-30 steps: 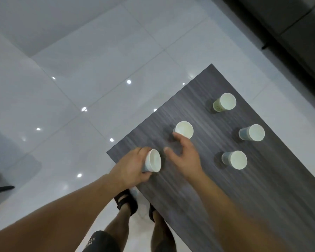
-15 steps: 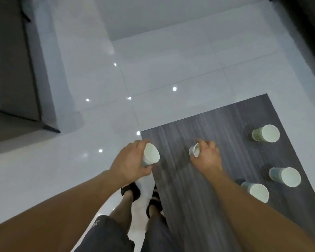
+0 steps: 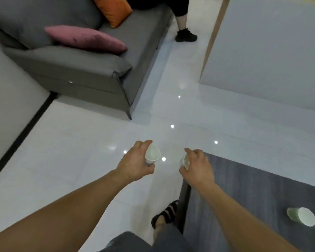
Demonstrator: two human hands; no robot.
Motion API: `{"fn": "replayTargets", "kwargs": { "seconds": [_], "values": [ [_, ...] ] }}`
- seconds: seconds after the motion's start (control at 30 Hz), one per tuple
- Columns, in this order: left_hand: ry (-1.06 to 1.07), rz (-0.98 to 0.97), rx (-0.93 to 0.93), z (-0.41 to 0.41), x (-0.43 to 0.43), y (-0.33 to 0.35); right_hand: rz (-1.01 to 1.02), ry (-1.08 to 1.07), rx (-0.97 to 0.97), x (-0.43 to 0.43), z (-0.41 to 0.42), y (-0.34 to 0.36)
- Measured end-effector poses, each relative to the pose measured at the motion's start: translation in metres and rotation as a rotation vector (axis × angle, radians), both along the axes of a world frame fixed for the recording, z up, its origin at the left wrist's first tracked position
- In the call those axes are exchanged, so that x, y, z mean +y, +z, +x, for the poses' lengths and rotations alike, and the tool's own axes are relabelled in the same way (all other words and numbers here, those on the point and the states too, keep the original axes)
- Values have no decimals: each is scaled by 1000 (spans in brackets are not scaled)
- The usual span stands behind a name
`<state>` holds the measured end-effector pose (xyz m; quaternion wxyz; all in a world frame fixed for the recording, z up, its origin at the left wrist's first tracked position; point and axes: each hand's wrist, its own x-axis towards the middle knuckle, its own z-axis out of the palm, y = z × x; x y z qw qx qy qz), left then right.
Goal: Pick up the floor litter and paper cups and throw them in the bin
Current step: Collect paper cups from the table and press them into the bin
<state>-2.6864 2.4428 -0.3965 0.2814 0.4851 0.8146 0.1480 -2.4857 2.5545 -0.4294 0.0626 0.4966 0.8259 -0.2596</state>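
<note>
Three white paper cups are in view, two of them carried and one left standing. The left hand point(image 3: 136, 160) wraps its fingers and thumb round the first white paper cup point(image 3: 152, 155) above the glossy white tiled floor point(image 3: 80, 151); that cup is tipped, its open mouth turned to the right and up toward the camera, its base hidden in the palm, so its long axis slants from lower left to upper right. The right hand point(image 3: 198, 168) grips the second white paper cup point(image 3: 185, 160) from above with curled fingers, just at the near-left corner of the dark grey wood-grain table point(image 3: 253, 197); only a thin sliver of its rim shows, facing left toward the other hand, and the body lies hidden under the fingers. The two held cups are near each other but apart, mouths roughly facing. The third paper cup, pale green on its side with a white inside point(image 3: 301, 216), stands on the table near its right edge, well apart from both hands, its mouth slanting toward the lower right in this wide view. A black strapped sandal point(image 3: 166, 213) shows on the floor beside the table. Farther off stands a grey fabric sofa point(image 3: 71, 66) with a pink cushion point(image 3: 85, 38) and an orange cushion point(image 3: 113, 10), and another person's leg in a black shoe point(image 3: 185, 35) rests beside it.
</note>
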Motion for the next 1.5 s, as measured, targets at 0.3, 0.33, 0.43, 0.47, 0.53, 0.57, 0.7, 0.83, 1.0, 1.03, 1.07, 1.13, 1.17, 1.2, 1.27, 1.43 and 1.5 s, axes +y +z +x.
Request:
{"fn": "replayTargets", "kwargs": {
  "seconds": [0.3,0.33,0.43,0.47,0.53,0.57,0.7,0.83,1.0,1.03,1.07,1.13,1.17,1.2,1.27,1.43,1.5],
  "values": [
    [573,121,140,-108,-275,65,172,609,120,-195,-203,84],
    [633,117,159,-115,-310,71,185,680,141,-226,-221,91],
    [836,131,185,-126,-413,84,211,899,191,-316,-268,106],
    [903,141,195,-128,-446,88,218,975,199,-345,-281,110],
    [1032,153,203,-128,-505,93,224,1111,206,-398,-304,116],
    [1094,158,204,-127,-530,95,222,1170,213,-422,-316,118],
    [1315,170,207,-126,-609,98,219,1387,254,-505,-360,126],
    [1475,156,243,-132,-665,100,192,1552,301,-576,-406,129],
    [1681,103,309,-149,-733,114,88,1723,340,-658,-463,130],
    [1723,84,317,-152,-747,117,70,1754,344,-675,-474,131],
    [1764,67,321,-154,-760,119,50,1784,348,-692,-483,132],
    [1849,46,333,-155,-783,121,21,1857,363,-727,-497,134],
    [1888,41,341,-154,-794,121,16,1899,369,-745,-503,135],
    [1927,35,345,-153,-806,121,10,1938,373,-764,-508,137],
    [2004,28,342,-144,-831,117,3,2013,369,-803,-511,138],
    [2211,31,357,-107,-915,109,0,2204,386,-920,-500,141],
    [2264,38,361,-90,-956,106,-8,2255,401,-970,-488,140]
  ]
}}
